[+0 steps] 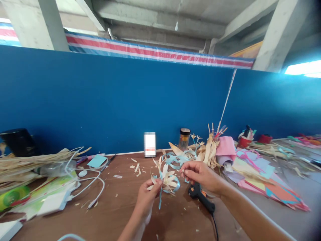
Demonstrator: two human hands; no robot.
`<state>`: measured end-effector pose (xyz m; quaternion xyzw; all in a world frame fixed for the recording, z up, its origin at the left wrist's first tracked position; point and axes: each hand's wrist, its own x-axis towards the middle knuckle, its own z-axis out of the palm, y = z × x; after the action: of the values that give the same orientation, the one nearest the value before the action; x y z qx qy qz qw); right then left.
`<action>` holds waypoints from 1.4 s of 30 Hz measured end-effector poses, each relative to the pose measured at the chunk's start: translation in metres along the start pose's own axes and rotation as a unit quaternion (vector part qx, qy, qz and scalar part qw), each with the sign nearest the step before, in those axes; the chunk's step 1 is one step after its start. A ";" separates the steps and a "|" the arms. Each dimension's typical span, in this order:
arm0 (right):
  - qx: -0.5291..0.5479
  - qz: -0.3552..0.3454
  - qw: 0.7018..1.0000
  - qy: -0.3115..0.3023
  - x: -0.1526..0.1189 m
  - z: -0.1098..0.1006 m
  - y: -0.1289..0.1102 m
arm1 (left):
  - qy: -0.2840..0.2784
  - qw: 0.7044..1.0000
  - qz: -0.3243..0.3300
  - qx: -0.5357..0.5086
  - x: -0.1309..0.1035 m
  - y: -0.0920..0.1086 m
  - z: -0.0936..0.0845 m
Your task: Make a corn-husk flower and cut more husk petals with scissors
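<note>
My left hand (pixel 149 193) pinches the blue-wrapped stem of a handmade flower (pixel 168 179) with cream, husk-like petals. The stem's lower end sticks out below my fingers. To the right of the petals, my right hand (pixel 198 174) is closed, thumb against forefinger, with a small pale bit at the fingertips that is too small to name. Loops of light blue ribbon (pixel 179 160) lie behind and beside the flower. Just below my right hand, a black glue gun (pixel 202 197) rests on the brown table (pixel 120 214), its cord running toward the front edge.
Dried husks (pixel 209 150), a dark-lidded jar (pixel 185 139) and a white card-like object (pixel 149 144) stand near the blue partition (pixel 112 100). Coloured paper (pixel 276 187) is spread at right. White cables (pixel 100 187), a plastic bottle (pixel 54 168) and a white box (pixel 54 202) lie at left.
</note>
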<state>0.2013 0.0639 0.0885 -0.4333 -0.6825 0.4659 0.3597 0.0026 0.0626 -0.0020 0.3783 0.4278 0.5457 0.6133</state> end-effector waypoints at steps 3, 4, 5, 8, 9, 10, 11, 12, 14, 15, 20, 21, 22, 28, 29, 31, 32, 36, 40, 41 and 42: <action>-0.021 -0.017 1.000 0.012 0.009 0.008 -0.003 | -0.009 1.000 0.004 0.000 -0.001 -0.002 0.002; -0.043 -0.025 0.999 0.021 0.011 0.010 -0.003 | -0.010 1.000 0.008 -0.002 -0.001 -0.002 0.003; -0.070 -0.033 0.997 0.028 0.014 0.011 -0.004 | -0.007 1.000 0.013 0.000 0.000 -0.003 0.003; -0.146 -0.047 0.988 0.029 0.020 0.013 -0.008 | -0.001 0.999 0.034 0.028 0.000 -0.003 0.004; -0.162 -0.050 0.985 0.024 0.021 0.014 -0.009 | -0.004 0.998 0.044 0.040 0.000 -0.003 0.004; -0.172 -0.056 0.983 0.019 0.023 0.014 -0.010 | -0.011 0.997 0.054 0.051 0.001 -0.002 0.004; -0.177 -0.064 0.982 0.015 0.025 0.015 -0.011 | -0.019 0.996 0.064 0.058 0.001 -0.002 0.004; -0.176 -0.073 0.982 0.013 0.027 0.015 -0.012 | -0.027 0.995 0.073 0.062 0.001 -0.002 0.004; -0.153 -0.080 0.985 0.023 0.031 0.015 -0.013 | -0.033 0.993 0.088 0.067 0.001 -0.002 0.004; -0.140 -0.078 0.987 0.032 0.031 0.015 -0.014 | -0.029 0.993 0.093 0.068 0.001 -0.002 0.005; -0.175 -0.091 0.979 0.061 0.025 0.025 -0.016 | 0.006 0.994 0.095 0.052 0.001 -0.003 0.006; -0.191 -0.097 0.975 0.068 0.023 0.029 -0.014 | 0.003 0.994 0.098 0.055 0.000 -0.002 0.006; -0.203 -0.099 0.971 0.077 0.022 0.033 -0.011 | -0.003 0.993 0.104 0.062 -0.001 -0.001 0.007; -0.182 -0.073 0.975 0.108 0.025 0.047 0.013 | -0.012 0.986 0.132 0.097 -0.004 0.005 0.011; -0.173 -0.069 0.975 0.117 0.025 0.048 0.016 | -0.009 0.986 0.132 0.099 -0.004 0.006 0.011; -0.166 -0.062 0.975 0.132 0.026 0.049 0.019 | -0.005 0.987 0.131 0.097 -0.005 0.005 0.012; -0.166 -0.058 0.975 0.137 0.026 0.049 0.020 | -0.003 0.987 0.132 0.095 -0.005 0.004 0.011; -0.172 -0.053 0.973 0.145 0.025 0.051 0.024 | -0.009 0.984 0.149 0.093 -0.004 0.003 0.009; -0.187 -0.049 0.969 0.154 0.026 0.052 0.028 | -0.022 0.979 0.172 0.104 -0.004 0.005 0.008; -0.190 -0.047 0.969 0.154 0.026 0.052 0.029 | -0.026 0.980 0.169 0.103 -0.004 0.006 0.008; -0.190 -0.047 0.968 0.155 0.026 0.053 0.029 | -0.028 0.982 0.160 0.099 -0.004 0.006 0.008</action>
<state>0.1520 0.0767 0.0474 -0.5282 -0.7141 0.2374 0.3934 0.0079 0.0589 0.0066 0.5156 0.3961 0.5813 0.4891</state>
